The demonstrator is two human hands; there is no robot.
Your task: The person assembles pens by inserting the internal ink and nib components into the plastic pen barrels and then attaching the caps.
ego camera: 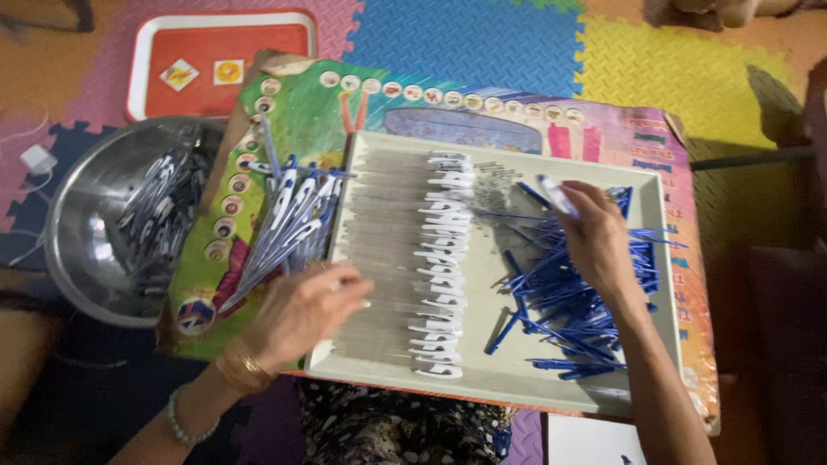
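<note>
I am watching from the head view, looking straight down. The left hand [301,310] is curling closed around a fanned bunch of blue-and-white pens [284,228], their tips spreading up and left over the colourful printed board [482,116]; the hand itself is resting at the left rim of the pale tray [508,392]. The right hand [599,237] is pinching a single pen part [556,196] between fingertips, holding it just above the heap of blue pen pieces [573,314] that is filling the tray's right half. Between the two hands a column of white clips [444,267] is lying in a neat row down the tray's middle, with clear barrels [383,258] lined up to its left; this row is sitting squarely across the path from one hand to the other. A steel bowl [82,250] holding more finished pens is standing left of the board, well apart from the tray. A red tray [220,65] is lying beyond on the foam floor mat [482,39], and a white charger [37,159] is lying at far left. A dark patterned cloth [396,426] is showing below the tray's near edge.
</note>
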